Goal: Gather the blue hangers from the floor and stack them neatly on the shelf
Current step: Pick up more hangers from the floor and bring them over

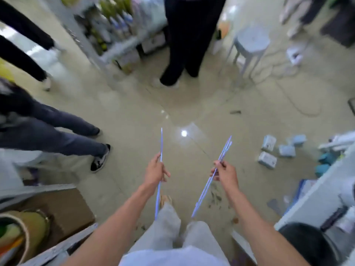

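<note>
Hangers occupy both hands in the lower middle of the frame, seen edge-on so they read as thin blue lines. The left hand (156,170) curls its fingers around a single blue hanger (161,143), which runs nearly straight up the frame from beside the person's pale trouser leg (169,223). The right hand (224,169) grips a small bundle of blue hangers (225,148), two or three by the look of it, slanting up toward the right; the exact count is blurred. Both sets are held above the glossy beige floor (134,112), well apart from each other. At the right edge scattered small boxes (268,160) lie on the floor near a white shelf unit (315,196). Other people's legs stand at the top centre and along the left side, and a pale stool (251,40) sits at the upper right.
</note>
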A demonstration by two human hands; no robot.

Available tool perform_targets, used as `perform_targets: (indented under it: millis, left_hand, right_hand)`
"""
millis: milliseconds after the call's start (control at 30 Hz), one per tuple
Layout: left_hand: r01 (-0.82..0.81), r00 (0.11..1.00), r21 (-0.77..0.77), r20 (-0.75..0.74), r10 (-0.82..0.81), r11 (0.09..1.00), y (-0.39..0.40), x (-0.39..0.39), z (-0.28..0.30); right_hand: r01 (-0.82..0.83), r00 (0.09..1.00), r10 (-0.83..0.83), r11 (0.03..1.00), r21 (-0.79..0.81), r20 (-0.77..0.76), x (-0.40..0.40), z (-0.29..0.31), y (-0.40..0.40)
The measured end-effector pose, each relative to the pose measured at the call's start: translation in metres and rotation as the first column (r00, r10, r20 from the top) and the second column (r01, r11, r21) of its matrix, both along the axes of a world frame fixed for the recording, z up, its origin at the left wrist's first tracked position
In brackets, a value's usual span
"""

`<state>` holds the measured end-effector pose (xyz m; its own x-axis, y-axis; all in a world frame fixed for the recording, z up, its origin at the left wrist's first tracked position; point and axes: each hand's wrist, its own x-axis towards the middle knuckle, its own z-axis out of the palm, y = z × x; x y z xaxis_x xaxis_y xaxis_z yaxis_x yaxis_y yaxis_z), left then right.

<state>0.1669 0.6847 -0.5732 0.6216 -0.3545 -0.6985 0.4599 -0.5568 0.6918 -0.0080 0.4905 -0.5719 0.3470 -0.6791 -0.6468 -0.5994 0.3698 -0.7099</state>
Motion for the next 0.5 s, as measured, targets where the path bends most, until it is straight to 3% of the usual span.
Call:
perform_targets:
  millis: [133, 267, 367, 500]
  left_hand:
    - [-0.201, 0.979, -0.227, -0.066, 0.19, 0.953, 0.022, 0.048, 0.067]
    - [-0.295, 0.947, -0.313, 0.032, 0.32, 0.903, 0.055, 0.084, 0.103]
    - [-0.368, 0.906, -0.374, 0.06, 0.418, 0.851, 0.077, 0.113, 0.122]
    - [-0.505, 0.806, -0.419, 0.085, 0.586, 0.755, 0.102, 0.144, 0.14]
  right_hand:
    - [-0.188, 0.97, 0.197, 0.979, -0.073, 0.143, 0.079, 0.067, 0.026]
    - [-0.373, 0.888, 0.399, 0.916, -0.148, 0.228, 0.158, 0.108, 0.056]
    - [-0.53, 0.779, 0.562, 0.827, -0.188, 0.279, 0.216, 0.13, 0.079]
    - [-0.744, 0.554, 0.781, 0.62, -0.249, 0.287, 0.293, 0.147, 0.106]
